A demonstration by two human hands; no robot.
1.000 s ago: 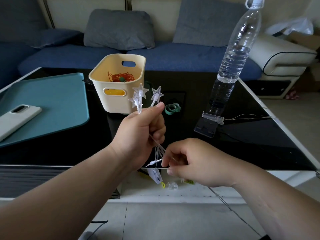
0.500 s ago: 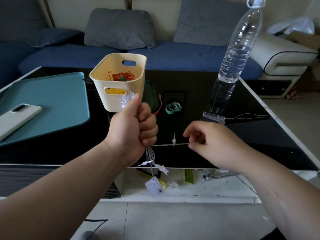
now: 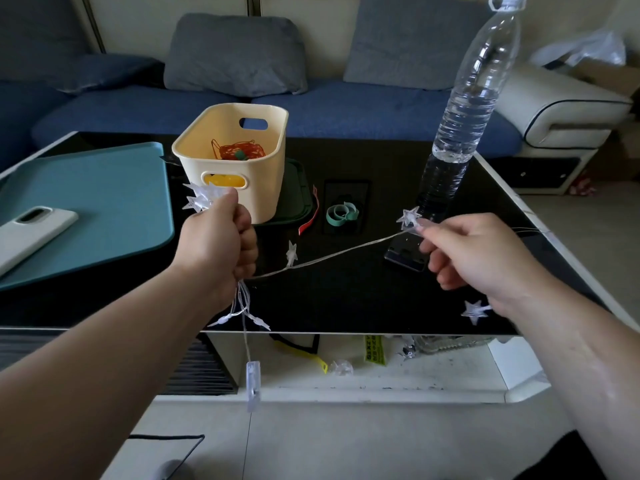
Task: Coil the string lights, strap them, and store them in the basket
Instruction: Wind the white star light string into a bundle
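A tall clear water bottle stands on the black glass surface just behind the right hand. A clear plastic box lies at the bottle's foot, partly covered by that hand's fingers. Between the bottle and the basket lie a rolled green strap and a red strip. To the left, a teal mat carries a phone in a white case.

The cream basket sits on a dark green lid. It holds a coil of orange wire with a green piece on it.

The string lights stretch through the air between the hands, over the near part of the surface. The left hand has its grip closed in a fist round the gathered loops. Stars poke out above its thumb, and more stars and a clear clip dangle below. The right hand's grip pinches the wire beside one star.

The loops inside the fist are hidden. Another star shows under the right wrist, and I cannot tell whether it rests on the surface. Past the right hand the wire is too fine to trace.
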